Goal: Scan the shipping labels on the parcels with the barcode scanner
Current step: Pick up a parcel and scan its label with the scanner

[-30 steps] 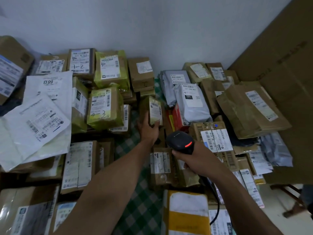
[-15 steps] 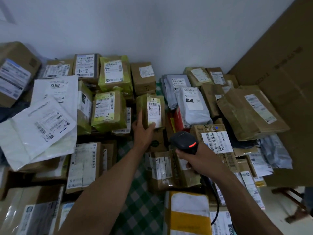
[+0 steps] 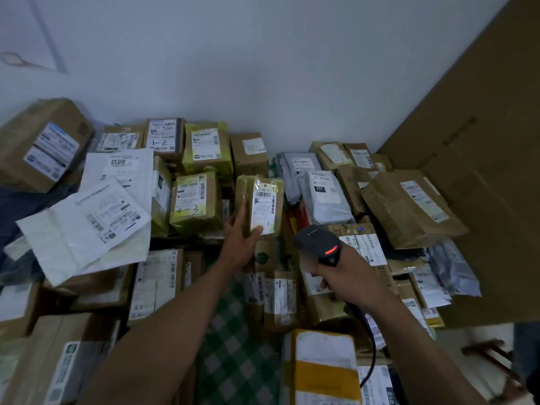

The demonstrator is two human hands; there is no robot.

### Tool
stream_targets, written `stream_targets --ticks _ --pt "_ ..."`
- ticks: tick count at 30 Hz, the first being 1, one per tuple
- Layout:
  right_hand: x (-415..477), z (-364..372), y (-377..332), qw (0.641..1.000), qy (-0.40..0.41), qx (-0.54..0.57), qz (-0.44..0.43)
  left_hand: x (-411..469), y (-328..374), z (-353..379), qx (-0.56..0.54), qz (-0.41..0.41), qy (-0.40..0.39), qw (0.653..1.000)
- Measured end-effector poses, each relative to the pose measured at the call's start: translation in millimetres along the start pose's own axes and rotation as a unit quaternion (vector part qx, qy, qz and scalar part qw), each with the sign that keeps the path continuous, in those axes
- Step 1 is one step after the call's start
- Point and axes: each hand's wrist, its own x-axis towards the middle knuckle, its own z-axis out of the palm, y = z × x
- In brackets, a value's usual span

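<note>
— And the left hand (image 3: 239,244)?
— Pinches a parcel (image 3: 260,200) low down: thumb across the bottom edge of the label (image 3: 264,211), forefinger straight up the left face. Cannot tell about the other fingers, hidden behind.
— Where exactly, the parcel?
— Upright above the fingers, label toward the camera, lifted off the pile.
— The right hand (image 3: 350,276)?
— Wraps the handle of the scanner (image 3: 317,241), fingers curled close together. Above those fingers, the scanner's head, red light lit on top, tilted up and left. Near the parcel's lower right corner, just right of the left thumb, not touching.
— Any cable (image 3: 374,355)?
— Yes, black, dropping from under the right fingers toward the camera.
— Around the hands?
— Left of the left forefinger, a yellow-taped box (image 3: 194,203) marked 4-3. Beyond the right fingers, past the scanner's head, a grey bag (image 3: 324,200) marked 231. Below both wrists, green checked cloth (image 3: 233,346) among more labelled parcels.
</note>
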Motion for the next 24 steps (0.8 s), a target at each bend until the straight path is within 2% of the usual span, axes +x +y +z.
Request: stream_targets --ticks 6,10,14,17,24 --pt "-14.2 -0.3 2.9 0.999 0.002 0.046 -0.008 -2.1 -1.1 27.6 -0.014 -0.123 -0.004 0.992" --pt "-16.2 -3.0 14.9 0.999 0.006 0.052 -0.002 -15.4 -20.6 44.5 -0.041 -0.16 0.028 0.986" --pt "-15.1 -3.2 21.7 0.997 0.002 0.075 -0.004 -21.9 -20.0 51.3 -0.047 -0.126 0.068 0.989" --pt "-12.3 -1.7 26.3 0.998 0.005 0.055 -0.003 -23.9 -17.7 48.2 -0.032 -0.094 0.063 0.993" --pt "-6.7 8.6 27.5 0.999 -0.01 0.032 0.003 -83.7 -38.4 41.3 -0.004 -0.104 0.054 0.993"
